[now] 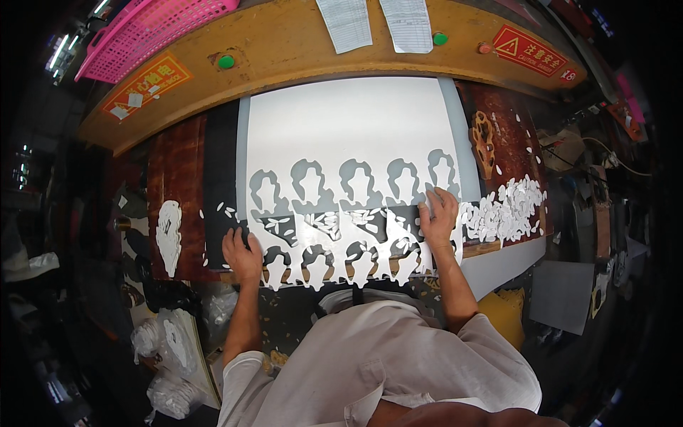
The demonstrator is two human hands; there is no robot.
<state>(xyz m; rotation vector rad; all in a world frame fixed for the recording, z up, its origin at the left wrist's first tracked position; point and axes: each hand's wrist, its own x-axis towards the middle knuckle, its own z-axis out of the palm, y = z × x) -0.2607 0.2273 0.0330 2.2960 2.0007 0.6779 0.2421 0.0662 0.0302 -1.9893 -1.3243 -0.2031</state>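
Note:
A large white sheet (348,121) lies across a grey-blue board (466,160) in front of me. Rows of shaped holes run through its near half, and its near edge hangs in lobed tongues over the table's front. My left hand (243,255) rests by the sheet's near left edge, fingers spread on the black surface. At the right edge, beside the cut-outs, my right hand (440,215) lies with fingers stretched and parted. Small white oval scraps (327,224) show in and around the holes between my hands.
A yellow-brown machine beam (299,53) with green buttons spans the far side. Right of the sheet are an ornate cutting die (483,146) and a heap of white scraps (509,210). A stack of white cut pieces (168,238) stands left. A pink basket (153,35) sits on the beam.

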